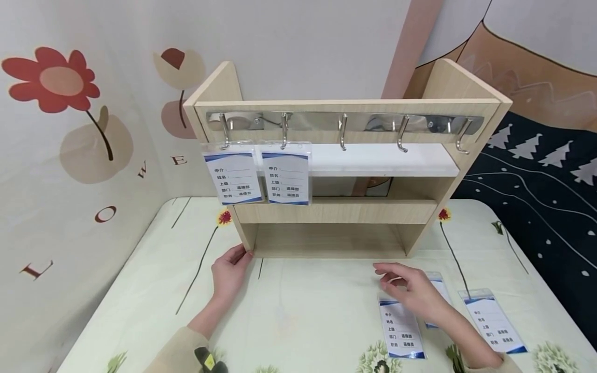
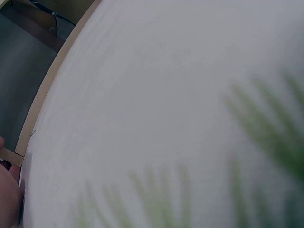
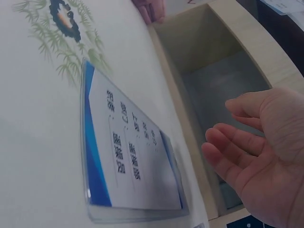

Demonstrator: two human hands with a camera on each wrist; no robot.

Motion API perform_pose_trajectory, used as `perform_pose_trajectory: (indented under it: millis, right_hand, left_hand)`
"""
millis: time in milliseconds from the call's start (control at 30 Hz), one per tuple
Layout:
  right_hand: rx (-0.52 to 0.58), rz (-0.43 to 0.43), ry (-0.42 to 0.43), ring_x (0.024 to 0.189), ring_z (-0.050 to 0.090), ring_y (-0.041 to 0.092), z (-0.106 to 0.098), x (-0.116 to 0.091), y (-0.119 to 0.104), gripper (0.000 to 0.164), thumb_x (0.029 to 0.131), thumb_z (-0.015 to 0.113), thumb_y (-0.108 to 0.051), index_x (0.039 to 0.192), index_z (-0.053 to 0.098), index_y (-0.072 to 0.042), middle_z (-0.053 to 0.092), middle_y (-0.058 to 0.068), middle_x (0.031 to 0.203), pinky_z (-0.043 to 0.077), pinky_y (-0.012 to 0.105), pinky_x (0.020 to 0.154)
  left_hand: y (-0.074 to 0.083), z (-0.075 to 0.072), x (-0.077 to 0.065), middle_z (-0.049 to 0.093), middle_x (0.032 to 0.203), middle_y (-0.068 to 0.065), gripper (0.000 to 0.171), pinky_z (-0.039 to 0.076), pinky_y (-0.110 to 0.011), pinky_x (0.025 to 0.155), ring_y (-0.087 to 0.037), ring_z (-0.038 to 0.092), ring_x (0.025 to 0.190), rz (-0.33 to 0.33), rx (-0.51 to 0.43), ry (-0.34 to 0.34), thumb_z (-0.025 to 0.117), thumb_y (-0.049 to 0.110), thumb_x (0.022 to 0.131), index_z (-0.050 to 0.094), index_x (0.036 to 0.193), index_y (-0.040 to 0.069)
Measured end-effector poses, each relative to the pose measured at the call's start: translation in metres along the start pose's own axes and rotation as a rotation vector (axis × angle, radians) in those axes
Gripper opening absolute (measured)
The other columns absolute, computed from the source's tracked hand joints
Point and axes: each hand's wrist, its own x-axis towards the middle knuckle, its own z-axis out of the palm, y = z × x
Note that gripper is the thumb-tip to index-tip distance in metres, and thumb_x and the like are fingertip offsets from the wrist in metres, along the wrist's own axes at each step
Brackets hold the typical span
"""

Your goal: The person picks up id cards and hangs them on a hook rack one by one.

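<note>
White backdrop with red flower print (image 1: 298, 46): we see it behind everything and along the left.
Pale surface with printed flowers (image 1: 303, 305): it carries the shelf and the loose badges.
Dark blue backdrop with white tree print (image 1: 536, 207): it stands at the right.
Light wooden open shelf (image 1: 336, 212): we find it upright at the far side of the surface, a white board across its middle.
Shiny silver metal strip (image 1: 322, 122): fixed along the shelf's top front board, five hooks on it.
Left grip (image 1: 228, 272): we pinch the shelf's lower left corner, side panel between bent fingers.
Right grip (image 1: 412, 290): we hold nothing with it; thumb and fingers are apart, loosely bent, in front of the shelf's lower right part and above the loose badges.
Two clear plastic badges with blue-edged white cards (image 1: 235, 177): they hang side by side, from the leftmost hook and the one next to it.
Three loose badges of the same kind (image 1: 402, 331): they lie on the surface at the right, one partly hidden by our right wrist.
Curved silver hooks (image 1: 342, 133): spaced along the strip, tips pointing forward.
</note>
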Motion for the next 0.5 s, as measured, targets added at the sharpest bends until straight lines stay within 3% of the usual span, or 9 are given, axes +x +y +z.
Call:
perform_pose_trajectory:
  millis: [500]
  right_hand:
    - [-0.021,-0.010,0.030,0.095,0.067,0.008,-0.001,-0.008,0.016,0.038,0.094,0.070,0.003,0.132,0.064,0.004,0.072,0.014,0.117,0.059,0.027,0.083]
  left_hand:
    - [0.000,0.001,0.001,0.072,0.118,-0.023,0.028,0.050,-0.006,0.078,-0.034,0.069,0.111,-0.007,-0.015,0.000,0.070,0.003,0.096,0.070,0.123,-0.005]
